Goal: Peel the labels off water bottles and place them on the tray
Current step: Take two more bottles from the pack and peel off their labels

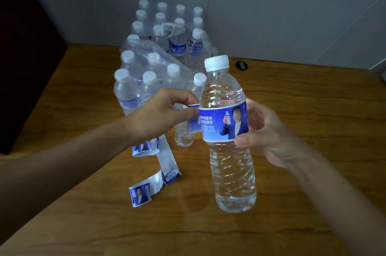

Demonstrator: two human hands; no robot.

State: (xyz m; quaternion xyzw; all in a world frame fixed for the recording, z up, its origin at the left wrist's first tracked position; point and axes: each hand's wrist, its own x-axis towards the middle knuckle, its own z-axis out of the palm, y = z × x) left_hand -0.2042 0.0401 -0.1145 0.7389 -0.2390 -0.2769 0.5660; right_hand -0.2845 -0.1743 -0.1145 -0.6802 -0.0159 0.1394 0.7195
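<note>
A clear water bottle (228, 164) with a white cap is held upright above the wooden table, near the middle of the view. My right hand (265, 132) grips it from the right at label height. Its blue label (223, 123) still wraps the front. My left hand (165, 114) pinches the label's loose end at the bottle's left side, pulled slightly away from the plastic. Two peeled labels (154, 170) lie curled on the table below my left forearm. A bare bottle (184, 136) without a label stands just behind the held one.
A plastic-wrapped pack of several labelled bottles (158, 51) stands at the back centre against the grey wall, its wrap torn open at the front. A small dark round object (241, 65) lies on the wooden table (313, 109) at the back right. A dark panel borders the left.
</note>
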